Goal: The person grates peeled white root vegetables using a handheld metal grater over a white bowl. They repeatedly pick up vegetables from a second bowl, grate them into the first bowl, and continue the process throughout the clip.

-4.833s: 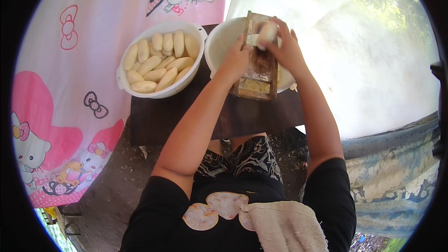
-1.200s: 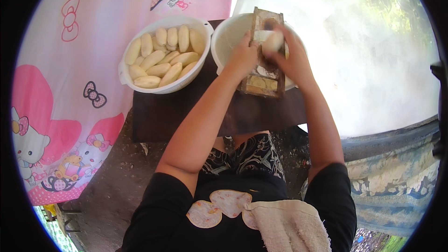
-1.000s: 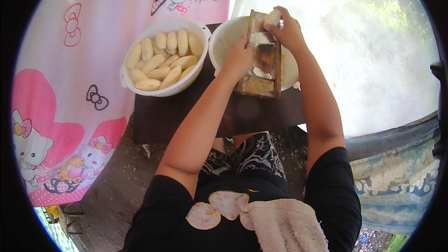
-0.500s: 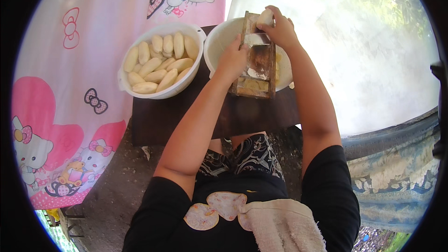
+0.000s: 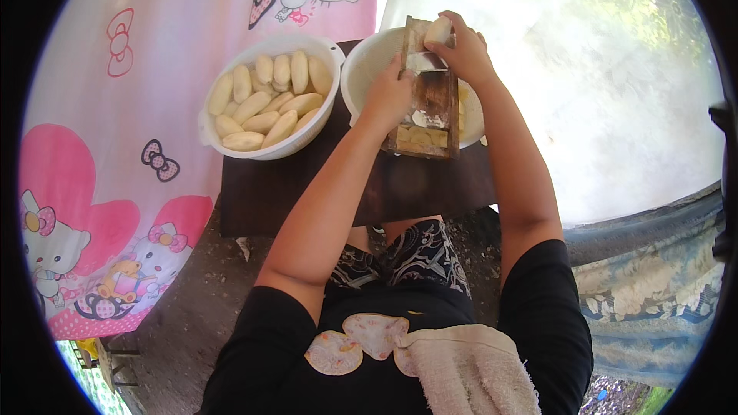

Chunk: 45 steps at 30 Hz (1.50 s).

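A wooden slicer (image 5: 437,100) with a metal blade plate lies across a white bowl (image 5: 355,77). My left hand (image 5: 390,92) is closed on the slicer's left edge and steadies it. In my right hand (image 5: 467,50) is a peeled banana (image 5: 439,31), held against the upper end of the slicer, above the blade. Pale slices (image 5: 423,137) show at the slicer's lower end, and more lie in the bowl beneath, partly hidden by the slicer and my arm. To the left, a white basin (image 5: 298,144) holds several peeled bananas (image 5: 252,107).
Both containers stand on a dark wooden table (image 5: 307,200). A pink and white printed curtain (image 5: 138,184) hangs at the left, and a pale sheet (image 5: 600,107) at the right. A beige towel (image 5: 469,369) lies over my lap, below the table's near edge.
The whole view has shifted slightly, and the table and its containers appear a little to the right. My hands keep the same grip on the slicer and the banana.
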{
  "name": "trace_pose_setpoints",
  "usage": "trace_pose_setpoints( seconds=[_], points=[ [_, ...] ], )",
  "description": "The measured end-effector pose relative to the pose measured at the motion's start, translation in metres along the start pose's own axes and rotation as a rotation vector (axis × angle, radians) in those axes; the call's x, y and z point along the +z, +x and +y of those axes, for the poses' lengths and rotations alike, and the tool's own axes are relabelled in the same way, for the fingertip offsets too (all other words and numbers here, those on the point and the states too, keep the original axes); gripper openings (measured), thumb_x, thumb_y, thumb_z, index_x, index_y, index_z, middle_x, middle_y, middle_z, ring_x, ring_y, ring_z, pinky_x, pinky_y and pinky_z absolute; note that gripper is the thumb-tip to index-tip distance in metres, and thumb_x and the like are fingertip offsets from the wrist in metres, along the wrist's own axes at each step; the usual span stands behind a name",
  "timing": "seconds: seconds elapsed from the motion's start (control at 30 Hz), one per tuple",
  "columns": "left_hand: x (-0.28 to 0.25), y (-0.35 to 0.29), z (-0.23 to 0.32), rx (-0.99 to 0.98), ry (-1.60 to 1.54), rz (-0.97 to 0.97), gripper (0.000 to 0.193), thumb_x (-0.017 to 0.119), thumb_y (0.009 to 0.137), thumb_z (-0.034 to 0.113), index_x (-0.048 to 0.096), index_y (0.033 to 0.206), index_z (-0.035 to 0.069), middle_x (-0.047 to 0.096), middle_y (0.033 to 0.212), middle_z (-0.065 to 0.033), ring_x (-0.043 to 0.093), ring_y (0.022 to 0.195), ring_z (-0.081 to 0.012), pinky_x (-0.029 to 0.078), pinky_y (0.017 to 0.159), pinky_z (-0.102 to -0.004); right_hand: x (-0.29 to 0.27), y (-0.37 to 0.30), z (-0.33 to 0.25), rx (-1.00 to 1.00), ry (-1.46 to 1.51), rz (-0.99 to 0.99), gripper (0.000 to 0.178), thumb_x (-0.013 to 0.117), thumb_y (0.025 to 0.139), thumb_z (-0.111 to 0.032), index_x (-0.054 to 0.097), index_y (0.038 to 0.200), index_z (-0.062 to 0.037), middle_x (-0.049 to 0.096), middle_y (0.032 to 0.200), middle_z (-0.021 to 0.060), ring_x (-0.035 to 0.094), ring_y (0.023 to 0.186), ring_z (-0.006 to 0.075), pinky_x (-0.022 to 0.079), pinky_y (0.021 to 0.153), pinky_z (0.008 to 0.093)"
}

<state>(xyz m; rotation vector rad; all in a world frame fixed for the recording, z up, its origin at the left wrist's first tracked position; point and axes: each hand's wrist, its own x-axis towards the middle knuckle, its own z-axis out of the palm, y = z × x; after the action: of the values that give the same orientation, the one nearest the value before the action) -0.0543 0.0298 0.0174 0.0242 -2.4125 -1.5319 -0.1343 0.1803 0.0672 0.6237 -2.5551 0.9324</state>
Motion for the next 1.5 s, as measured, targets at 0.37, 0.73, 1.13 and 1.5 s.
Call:
trace_pose_setpoints(
  seconds=[0.37,0.73,1.13,1.5],
  points=[
    [0.001,0.000,-0.003,0.003,-0.007,-0.007,0.057,0.043,0.097,0.026,0.031,0.146,0.001,0.048,0.136,-0.0274,0.048,0.126,-0.0381,0.036,0.106,-0.0396,-0.002,-0.039,-0.004,-0.151,0.061,0.044,0.060,0.075,0.074,-0.023,0.051,0.128,-0.0127,0.065,0.112,0.0147,0.056,0.114,0.0306,0.031,0.105,0.0412],
    [0.002,0.002,-0.007,-0.039,-0.054,0.009,0.057,0.043,0.096,0.027,0.031,0.146,0.001,0.050,0.134,-0.0273,0.050,0.124,-0.0381,0.037,0.104,-0.0401,-0.011,-0.086,-0.004,-0.282,0.124,-0.010,0.065,0.077,0.073,-0.020,0.049,0.130,-0.0080,0.061,0.120,0.0150,0.051,0.118,0.0332,0.041,0.099,0.0432],
    [-0.002,0.000,-0.001,-0.028,-0.004,0.001,0.058,0.043,0.096,0.028,0.031,0.146,0.001,0.048,0.136,-0.0272,0.049,0.125,-0.0380,0.037,0.105,-0.0396,-0.001,-0.045,0.010,-0.188,0.181,0.022,0.061,0.076,0.074,-0.019,0.050,0.129,-0.0103,0.063,0.115,0.0153,0.053,0.115,0.0333,0.038,0.101,0.0424],
    [-0.003,0.003,-0.001,-0.002,0.037,-0.030,0.058,0.042,0.097,0.028,0.029,0.147,0.000,0.047,0.137,-0.0283,0.046,0.128,-0.0386,0.035,0.107,-0.0395,0.006,0.012,0.019,-0.070,0.172,-0.026,0.060,0.077,0.074,-0.026,0.053,0.127,-0.0097,0.064,0.111,0.0157,0.060,0.105,0.0326,0.040,0.099,0.0407]
  ],
)
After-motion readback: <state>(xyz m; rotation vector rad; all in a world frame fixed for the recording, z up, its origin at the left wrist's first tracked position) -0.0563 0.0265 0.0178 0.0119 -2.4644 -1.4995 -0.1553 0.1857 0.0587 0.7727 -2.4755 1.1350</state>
